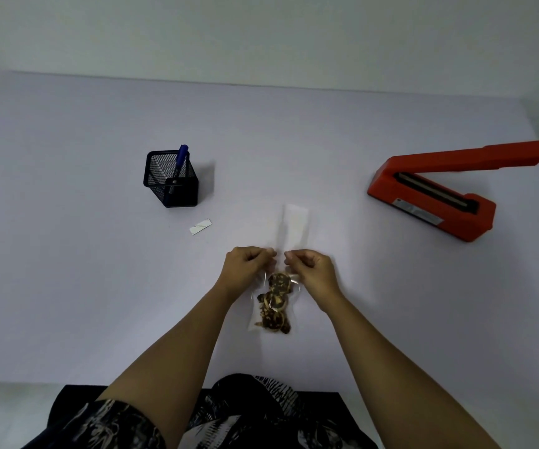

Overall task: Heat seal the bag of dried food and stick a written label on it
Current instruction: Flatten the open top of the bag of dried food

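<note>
Left of one sealer (436, 192), one bag (274, 299) lying lengthwise away is pinched by left hand (245, 264) and right hand (310, 267) fingers.

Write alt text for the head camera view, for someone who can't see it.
Two bare hands, left hand and right hand, pinch a clear bag of dried food lying on a white table. An open red heat sealer sits to the right; a mesh pen holder with a blue marker and a small label lie to the left.
</note>
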Demonstrator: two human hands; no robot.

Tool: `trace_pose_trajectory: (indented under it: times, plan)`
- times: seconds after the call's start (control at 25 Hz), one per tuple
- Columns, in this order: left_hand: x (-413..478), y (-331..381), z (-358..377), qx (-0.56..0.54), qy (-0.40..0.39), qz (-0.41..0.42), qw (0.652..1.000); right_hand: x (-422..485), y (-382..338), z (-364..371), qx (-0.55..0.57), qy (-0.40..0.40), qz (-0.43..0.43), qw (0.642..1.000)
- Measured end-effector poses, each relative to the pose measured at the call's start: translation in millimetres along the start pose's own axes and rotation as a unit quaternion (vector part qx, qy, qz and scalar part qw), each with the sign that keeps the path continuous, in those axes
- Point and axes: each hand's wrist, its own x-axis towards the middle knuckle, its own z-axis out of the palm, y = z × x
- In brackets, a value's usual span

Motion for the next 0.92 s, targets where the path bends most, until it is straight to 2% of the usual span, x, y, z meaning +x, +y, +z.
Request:
trace_pose_trajectory:
  times: [0.12,0.32,0.48,0.6,0.76,0.84,0.92]
  plan:
    - [2,-3,0,-0.009,0.004,0.003,1.000,2,2,0,-0.047,0.020,-0.033,0.998]
    - [4,-1,1,-0.077,0.012,-0.021,0.997,2,0,2,-0.038,0.030,-0.047,0.998]
    - [5,2,1,-0.126,0.009,-0.034,0.991,2,-3,3,-0.013,0.017,-0.014,1.000]
    - [7,4,1,-0.109,0.004,-0.023,0.994,2,-7,2,0.025,0.006,-0.018,1.000]
    - [10,3,2,-0.061,0.010,-0.014,0.998,5,-6,1,-0.025,0.036,-0.035,0.998]
    - [13,4,-1,-0.043,0.005,-0.018,0.999,7,-5,-1,-0.040,0.040,-0.017,0.998]
    - [15,4,-4,-0.028,-0.016,-0.013,0.999,8,-7,-5,-0.018,0.010,0.011,1.000]
